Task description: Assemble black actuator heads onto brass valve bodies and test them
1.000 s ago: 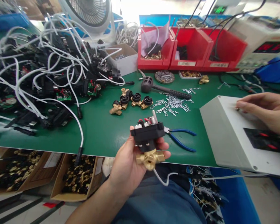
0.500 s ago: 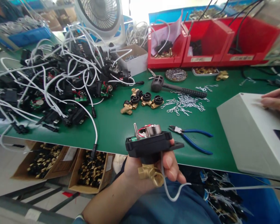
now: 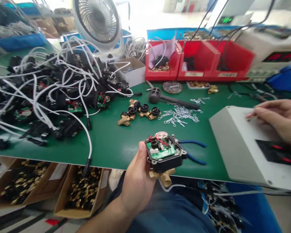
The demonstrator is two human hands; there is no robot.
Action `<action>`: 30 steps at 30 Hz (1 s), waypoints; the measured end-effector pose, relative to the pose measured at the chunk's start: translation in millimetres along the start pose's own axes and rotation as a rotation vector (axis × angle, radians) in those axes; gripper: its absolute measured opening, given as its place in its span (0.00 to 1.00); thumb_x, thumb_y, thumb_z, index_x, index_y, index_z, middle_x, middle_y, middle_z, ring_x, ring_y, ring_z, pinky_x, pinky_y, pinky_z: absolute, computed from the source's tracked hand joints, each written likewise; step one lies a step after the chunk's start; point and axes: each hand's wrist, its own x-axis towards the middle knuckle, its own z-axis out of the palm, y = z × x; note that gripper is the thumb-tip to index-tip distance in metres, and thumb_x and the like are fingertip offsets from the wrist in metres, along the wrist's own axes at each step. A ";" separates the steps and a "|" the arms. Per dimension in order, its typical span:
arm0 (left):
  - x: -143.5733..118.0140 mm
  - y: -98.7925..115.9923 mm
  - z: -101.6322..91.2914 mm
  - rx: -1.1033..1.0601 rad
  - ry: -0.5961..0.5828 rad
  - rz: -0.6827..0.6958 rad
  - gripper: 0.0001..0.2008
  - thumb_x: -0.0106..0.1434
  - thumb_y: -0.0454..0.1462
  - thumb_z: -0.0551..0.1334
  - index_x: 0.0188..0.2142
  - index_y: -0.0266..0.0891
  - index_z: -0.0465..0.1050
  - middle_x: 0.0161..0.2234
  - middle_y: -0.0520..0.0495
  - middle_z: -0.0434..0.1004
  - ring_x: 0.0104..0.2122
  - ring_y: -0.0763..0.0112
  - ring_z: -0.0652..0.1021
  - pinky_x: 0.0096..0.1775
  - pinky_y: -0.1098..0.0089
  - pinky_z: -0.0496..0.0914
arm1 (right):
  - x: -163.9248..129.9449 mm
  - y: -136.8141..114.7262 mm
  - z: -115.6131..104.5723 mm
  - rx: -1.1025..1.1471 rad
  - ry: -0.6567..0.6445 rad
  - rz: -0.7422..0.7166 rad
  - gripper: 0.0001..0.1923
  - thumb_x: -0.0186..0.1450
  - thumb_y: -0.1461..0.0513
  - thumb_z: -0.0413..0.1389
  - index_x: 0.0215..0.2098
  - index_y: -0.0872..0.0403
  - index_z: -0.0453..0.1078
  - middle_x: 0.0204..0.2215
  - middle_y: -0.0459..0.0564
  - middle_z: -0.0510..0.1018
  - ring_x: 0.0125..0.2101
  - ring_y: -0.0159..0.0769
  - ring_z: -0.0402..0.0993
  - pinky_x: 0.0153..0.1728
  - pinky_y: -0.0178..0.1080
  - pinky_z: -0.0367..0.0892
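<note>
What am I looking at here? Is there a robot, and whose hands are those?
No robot here: these are a person's own hands. The camera sits on their head, looking forward and down. The left hand holds an open black case with a green circuit board inside and a brass fitting below. The right hand has its fingertips at the top of a grey box. On the green table lie blue-handled pliers, a mallet, and many shiny clips.

Bright, even light; background beyond fan (image 3: 98, 21) blown out white. Dimmer beneath bench (image 3: 106, 142). Edges stretched, smeared; red display (image 3: 282, 57) digits blurred. Top-left corner pixelated.
</note>
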 end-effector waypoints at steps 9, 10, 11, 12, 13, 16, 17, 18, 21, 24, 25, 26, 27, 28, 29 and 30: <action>-1.8 -3.2 1.6 0.166 0.131 0.048 0.33 0.56 0.49 0.73 0.56 0.37 0.69 0.48 0.36 0.81 0.41 0.59 0.83 0.40 0.67 0.78 | -16.8 -34.2 0.9 0.090 -0.077 0.080 0.17 0.58 0.49 0.55 0.33 0.55 0.65 0.30 0.51 0.77 0.27 0.31 0.67 0.32 0.36 0.66; -1.3 -2.8 0.4 0.186 0.126 0.062 0.36 0.53 0.47 0.75 0.57 0.38 0.68 0.49 0.37 0.80 0.41 0.59 0.83 0.40 0.68 0.78 | -17.2 -35.4 1.2 0.107 -0.075 0.088 0.14 0.59 0.52 0.55 0.32 0.55 0.65 0.29 0.51 0.77 0.27 0.30 0.67 0.32 0.35 0.66; -0.5 -2.6 -1.2 0.204 0.114 0.071 0.37 0.51 0.46 0.76 0.57 0.38 0.68 0.49 0.37 0.80 0.42 0.58 0.83 0.41 0.68 0.77 | -17.6 -36.6 1.5 0.126 -0.068 0.095 0.11 0.59 0.55 0.54 0.32 0.55 0.66 0.28 0.50 0.77 0.26 0.29 0.66 0.31 0.34 0.65; 0.4 -2.7 -3.0 0.221 0.097 0.078 0.36 0.50 0.45 0.77 0.56 0.38 0.69 0.50 0.38 0.80 0.43 0.58 0.82 0.43 0.67 0.77 | -17.9 -37.9 1.9 0.146 -0.057 0.102 0.08 0.59 0.58 0.54 0.33 0.56 0.66 0.28 0.49 0.76 0.26 0.29 0.66 0.30 0.34 0.64; 1.2 -2.9 -5.0 0.238 0.073 0.080 0.35 0.50 0.44 0.77 0.55 0.37 0.70 0.49 0.38 0.80 0.45 0.57 0.82 0.46 0.66 0.76 | -18.2 -39.0 2.3 0.168 -0.042 0.108 0.06 0.60 0.60 0.52 0.33 0.56 0.66 0.27 0.49 0.76 0.25 0.29 0.66 0.30 0.33 0.64; 2.5 -3.6 -9.2 0.295 -0.015 0.080 0.29 0.51 0.42 0.76 0.51 0.37 0.74 0.48 0.40 0.81 0.49 0.56 0.79 0.51 0.64 0.73 | -18.7 -40.9 4.1 0.236 0.017 0.125 0.05 0.60 0.66 0.48 0.31 0.55 0.65 0.25 0.48 0.76 0.24 0.28 0.64 0.28 0.31 0.62; 2.2 -3.5 -9.7 0.318 -0.034 0.086 0.28 0.51 0.42 0.76 0.50 0.38 0.74 0.47 0.42 0.81 0.49 0.57 0.79 0.50 0.65 0.73 | -18.7 -41.2 4.8 0.258 0.033 0.133 0.06 0.60 0.67 0.47 0.30 0.55 0.65 0.25 0.48 0.76 0.24 0.27 0.64 0.28 0.31 0.62; 1.5 -3.3 -9.7 0.344 -0.043 0.095 0.28 0.51 0.42 0.76 0.50 0.39 0.74 0.46 0.43 0.81 0.47 0.58 0.80 0.49 0.66 0.73 | -18.6 -41.7 5.6 0.276 0.045 0.145 0.06 0.60 0.67 0.46 0.30 0.55 0.64 0.25 0.48 0.76 0.23 0.27 0.65 0.28 0.31 0.62; -2.0 -1.4 -8.8 0.411 -0.040 0.148 0.31 0.49 0.42 0.77 0.51 0.43 0.72 0.44 0.47 0.81 0.43 0.64 0.80 0.44 0.72 0.74 | -18.3 -44.4 7.6 0.304 0.065 0.186 0.07 0.61 0.69 0.46 0.31 0.55 0.64 0.25 0.48 0.76 0.23 0.28 0.66 0.28 0.31 0.62; -5.8 1.0 -9.5 0.493 -0.066 0.175 0.32 0.50 0.42 0.77 0.53 0.46 0.70 0.45 0.49 0.80 0.41 0.67 0.81 0.44 0.73 0.74 | -18.1 -48.5 8.2 0.273 0.068 0.218 0.08 0.62 0.69 0.47 0.30 0.56 0.67 0.25 0.48 0.76 0.24 0.27 0.66 0.29 0.31 0.62; -6.8 1.6 -10.0 0.525 -0.076 0.176 0.32 0.50 0.41 0.77 0.53 0.47 0.69 0.45 0.50 0.80 0.41 0.67 0.81 0.44 0.72 0.74 | -18.1 -49.5 8.0 0.254 0.065 0.227 0.09 0.62 0.69 0.47 0.30 0.56 0.68 0.25 0.48 0.75 0.24 0.27 0.66 0.29 0.31 0.62; -7.8 1.9 -10.6 0.555 -0.081 0.179 0.32 0.51 0.41 0.77 0.53 0.47 0.69 0.45 0.50 0.80 0.40 0.67 0.81 0.44 0.72 0.74 | -18.0 -50.0 7.8 0.235 0.059 0.234 0.09 0.62 0.69 0.47 0.29 0.57 0.68 0.25 0.48 0.75 0.24 0.27 0.65 0.29 0.31 0.62; -8.7 2.1 -11.0 0.580 -0.081 0.188 0.31 0.51 0.41 0.76 0.53 0.47 0.69 0.45 0.50 0.80 0.40 0.67 0.81 0.44 0.72 0.74 | -17.8 -50.1 7.5 0.219 0.054 0.238 0.10 0.63 0.69 0.48 0.29 0.57 0.69 0.25 0.48 0.75 0.25 0.27 0.65 0.30 0.31 0.62; -9.5 2.1 -11.1 0.600 -0.076 0.204 0.31 0.51 0.41 0.76 0.53 0.47 0.69 0.45 0.50 0.80 0.40 0.67 0.82 0.44 0.73 0.75 | -17.5 -49.7 7.2 0.205 0.050 0.242 0.10 0.63 0.69 0.48 0.29 0.57 0.70 0.26 0.48 0.75 0.25 0.27 0.65 0.30 0.31 0.62; -10.2 1.9 -10.9 0.615 -0.069 0.225 0.31 0.51 0.40 0.76 0.53 0.47 0.69 0.45 0.51 0.80 0.40 0.68 0.82 0.44 0.74 0.75 | -17.2 -49.0 6.9 0.194 0.047 0.243 0.10 0.63 0.69 0.48 0.29 0.57 0.70 0.26 0.48 0.76 0.25 0.27 0.66 0.31 0.31 0.62; -10.7 1.5 -10.5 0.628 -0.065 0.244 0.31 0.51 0.40 0.76 0.53 0.48 0.69 0.45 0.51 0.80 0.40 0.69 0.82 0.43 0.75 0.75 | -16.8 -48.2 6.7 0.184 0.043 0.244 0.10 0.63 0.69 0.48 0.30 0.57 0.70 0.27 0.48 0.76 0.26 0.28 0.66 0.31 0.31 0.62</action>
